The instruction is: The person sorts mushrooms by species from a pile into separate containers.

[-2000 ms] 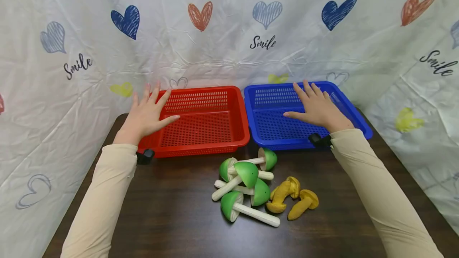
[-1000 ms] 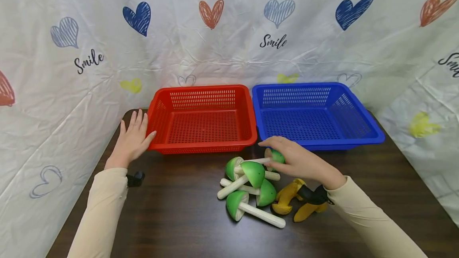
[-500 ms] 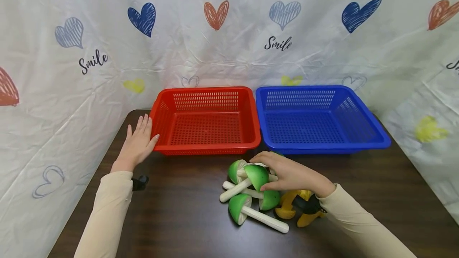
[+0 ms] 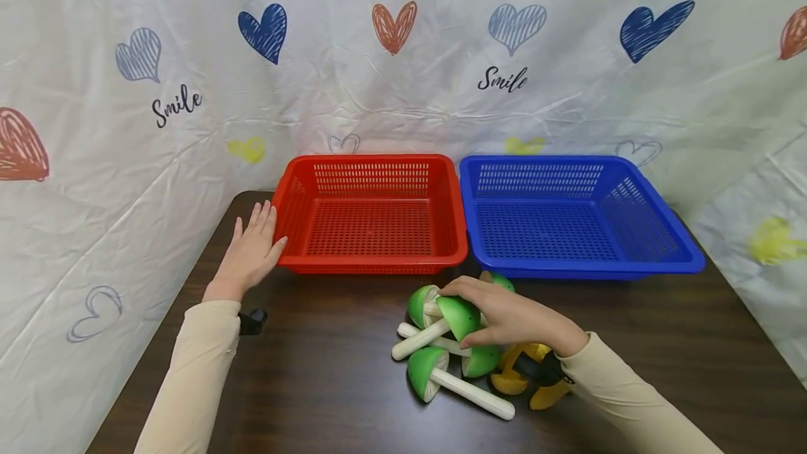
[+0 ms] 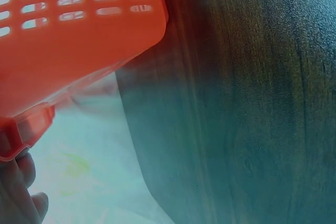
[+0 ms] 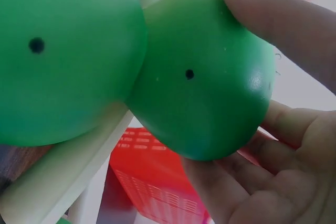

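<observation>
In the head view, my right hand [image 4: 507, 315] is over a pile of green-capped toy mushrooms. It grips the cap of the uppermost green mushroom [image 4: 458, 315], whose white stem slants down to the left. The right wrist view has that green cap [image 6: 205, 72] between thumb and fingers, with another green cap [image 6: 58, 51] close beside it. Straight-fingered, my left hand [image 4: 248, 254] lies against the left side of the red basket [image 4: 372, 266]. Its fingertips [image 5: 26, 169] appear by the basket's rim in the left wrist view. Below it lies another green mushroom [image 4: 427, 373].
A blue basket [image 4: 586, 268] stands right of the red one; neither shows anything inside. Yellow-brown toy mushrooms [image 4: 509, 382] lie partly hidden under my right wrist. Everything stands on a dark wooden table [image 4: 315, 370], with a printed white cloth [image 4: 429, 97] behind.
My left hand has come down from above the red basket to its left side. My right hand has dropped from over the blue basket to the pile and taken hold of a green mushroom's cap.
</observation>
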Motion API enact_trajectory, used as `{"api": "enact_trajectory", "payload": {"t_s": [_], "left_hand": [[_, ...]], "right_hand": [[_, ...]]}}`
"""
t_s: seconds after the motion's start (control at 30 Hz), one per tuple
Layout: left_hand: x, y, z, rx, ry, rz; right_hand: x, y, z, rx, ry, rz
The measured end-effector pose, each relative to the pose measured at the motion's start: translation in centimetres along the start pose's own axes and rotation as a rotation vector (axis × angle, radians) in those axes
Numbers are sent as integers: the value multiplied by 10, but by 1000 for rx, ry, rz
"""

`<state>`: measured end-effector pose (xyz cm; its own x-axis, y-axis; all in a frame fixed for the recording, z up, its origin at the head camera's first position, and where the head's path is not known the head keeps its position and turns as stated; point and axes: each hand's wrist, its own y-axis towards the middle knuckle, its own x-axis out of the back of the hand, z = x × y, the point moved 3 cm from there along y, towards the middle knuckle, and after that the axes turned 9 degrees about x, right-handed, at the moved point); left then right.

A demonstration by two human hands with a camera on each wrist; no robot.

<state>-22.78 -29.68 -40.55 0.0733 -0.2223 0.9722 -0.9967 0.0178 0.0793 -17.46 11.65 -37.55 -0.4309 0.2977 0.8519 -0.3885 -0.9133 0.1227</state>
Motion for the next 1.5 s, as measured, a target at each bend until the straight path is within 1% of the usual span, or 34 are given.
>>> {"api": "enact_trajectory", "payload": {"t_s": [0.23,0.43,0.67,0.83,1.1,1.23,1.5], "left_hand": [[0,1,0,6,4,2],[0,0,-1,18,0,26],[0,0,-1,17,-9,26],[1,0,1,19,-1,22],[-1,-2,1,22,-7,33],[-2,-3,1,20,-12,41],[0,-1,0,-1,-14,15]], "right_hand": [[0,0,-1,-4,-7,-18],[1,-1,1,0,-2,-38],[7,-1,4,-43,-17,-57],[11,0,5,-57,-31,-62],[13,0,7,-7,-19,-104],[16,-1,8,4,-19,-132],[27,1,9,5,-35,-173]]}}
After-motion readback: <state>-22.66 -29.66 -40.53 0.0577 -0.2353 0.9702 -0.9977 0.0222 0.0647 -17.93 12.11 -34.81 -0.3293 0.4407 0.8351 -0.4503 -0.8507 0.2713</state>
